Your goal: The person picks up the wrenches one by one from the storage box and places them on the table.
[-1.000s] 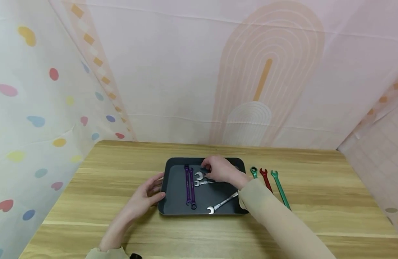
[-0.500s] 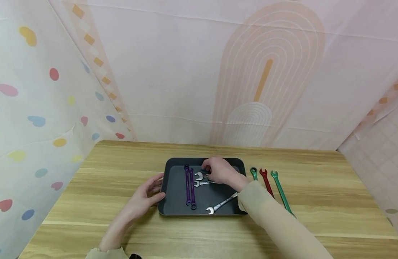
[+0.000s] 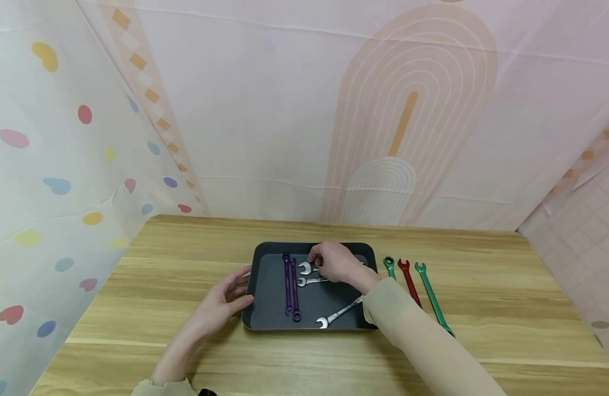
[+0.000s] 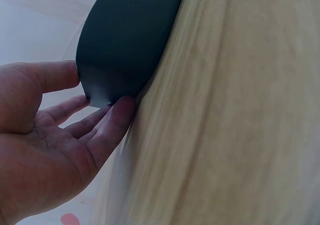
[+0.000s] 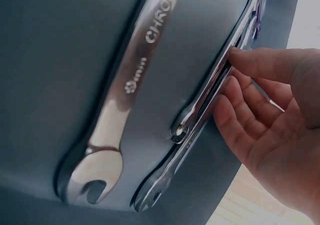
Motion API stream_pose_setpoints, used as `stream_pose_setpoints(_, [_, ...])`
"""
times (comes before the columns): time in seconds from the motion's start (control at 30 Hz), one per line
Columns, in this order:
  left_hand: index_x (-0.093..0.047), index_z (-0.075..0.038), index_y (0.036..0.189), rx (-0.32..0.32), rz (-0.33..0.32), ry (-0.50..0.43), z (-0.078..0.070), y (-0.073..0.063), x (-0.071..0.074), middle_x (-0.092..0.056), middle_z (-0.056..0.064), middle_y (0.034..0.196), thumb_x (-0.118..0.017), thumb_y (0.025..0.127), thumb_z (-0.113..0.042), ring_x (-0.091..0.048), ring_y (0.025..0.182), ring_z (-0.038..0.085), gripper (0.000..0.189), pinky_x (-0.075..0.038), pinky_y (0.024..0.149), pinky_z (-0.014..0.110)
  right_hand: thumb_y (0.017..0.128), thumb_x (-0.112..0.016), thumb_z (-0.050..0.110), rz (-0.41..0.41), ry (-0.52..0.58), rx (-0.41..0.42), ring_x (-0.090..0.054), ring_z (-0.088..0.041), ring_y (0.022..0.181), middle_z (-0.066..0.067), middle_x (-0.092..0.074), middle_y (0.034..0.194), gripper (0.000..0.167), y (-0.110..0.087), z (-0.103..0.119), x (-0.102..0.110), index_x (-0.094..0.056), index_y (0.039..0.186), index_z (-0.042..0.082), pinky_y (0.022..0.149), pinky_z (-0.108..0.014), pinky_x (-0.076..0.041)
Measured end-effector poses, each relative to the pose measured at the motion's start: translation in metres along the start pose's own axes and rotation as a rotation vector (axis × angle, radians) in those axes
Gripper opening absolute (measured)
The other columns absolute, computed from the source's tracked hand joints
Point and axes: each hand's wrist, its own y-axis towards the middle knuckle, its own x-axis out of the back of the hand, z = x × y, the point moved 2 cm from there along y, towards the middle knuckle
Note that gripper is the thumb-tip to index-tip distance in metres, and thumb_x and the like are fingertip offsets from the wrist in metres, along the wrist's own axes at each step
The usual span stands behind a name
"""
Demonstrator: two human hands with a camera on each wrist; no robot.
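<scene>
Head view: we count one dark tray [image 3: 269, 302] holding two purple wrenches [image 3: 287, 283] and three silver wrenches [image 3: 339, 314]; right of it lie two green wrenches [image 3: 435, 300] flanking one red wrench [image 3: 410, 280]. We find the left hand [image 3: 224, 301], fingers relaxed, touching the tray's left end; the right hand [image 3: 340, 264] pinches two silver wrenches.

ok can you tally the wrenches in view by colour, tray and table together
Silver wrenches: 3, all in the tray
Purple wrenches: 2, both in the tray
Green wrenches: 2, both on the table
Red wrench: 1, on the table
Total: 8 wrenches visible
</scene>
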Motion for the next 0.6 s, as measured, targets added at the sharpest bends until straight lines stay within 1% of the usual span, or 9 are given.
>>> stream_pose_setpoints(0.1, [-0.029,0.004,0.163,-0.001,0.000,-0.001,0.0002,-0.0001,-0.0002,-0.044,0.036,0.158,-0.062,0.104,-0.004,-0.051,0.144,0.050,0.068,-0.055,0.099,0.023,0.090,-0.066,-0.010,0.013,-0.003,0.000,-0.062,-0.016,0.086,-0.007,-0.073,0.096,0.029,0.0002,0.0002,0.0000,-0.077,0.109,0.008,0.085,-0.037,-0.055])
stream_pose_setpoints(0.2, [-0.029,0.004,0.163,0.000,-0.002,-0.002,0.0007,-0.0002,-0.0003,-0.045,0.036,0.158,-0.062,0.104,-0.004,-0.051,0.144,0.050,0.068,-0.056,0.099,0.023,0.092,-0.067,-0.009,0.031,-0.008,-0.004,-0.064,-0.017,0.090,-0.007,-0.074,0.100,0.026,0.0000,0.0001,-0.0001,-0.077,0.109,0.008,0.088,-0.038,-0.056])
stream_pose_setpoints(0.4, [-0.029,0.002,0.163,0.009,-0.004,-0.005,0.0017,-0.0007,-0.0007,-0.045,0.035,0.159,-0.062,0.104,-0.004,-0.051,0.145,0.050,0.068,-0.056,0.100,0.024,0.096,-0.066,-0.004,0.110,-0.020,-0.012,-0.061,-0.015,0.092,-0.006,-0.073,0.106,0.021,-0.0002,-0.0012,-0.0014,-0.075,0.110,0.009,0.093,-0.038,-0.056])
stream_pose_setpoints(0.6, [-0.029,0.003,0.163,0.001,-0.004,-0.005,0.0018,-0.0002,-0.0008,-0.045,0.036,0.158,-0.062,0.104,-0.004,-0.051,0.144,0.050,0.068,-0.056,0.100,0.025,0.098,-0.064,-0.003,0.177,0.006,0.015,-0.058,-0.014,0.094,-0.007,-0.071,0.109,0.019,-0.0010,-0.0026,-0.0024,-0.072,0.112,0.007,0.095,-0.038,-0.055])
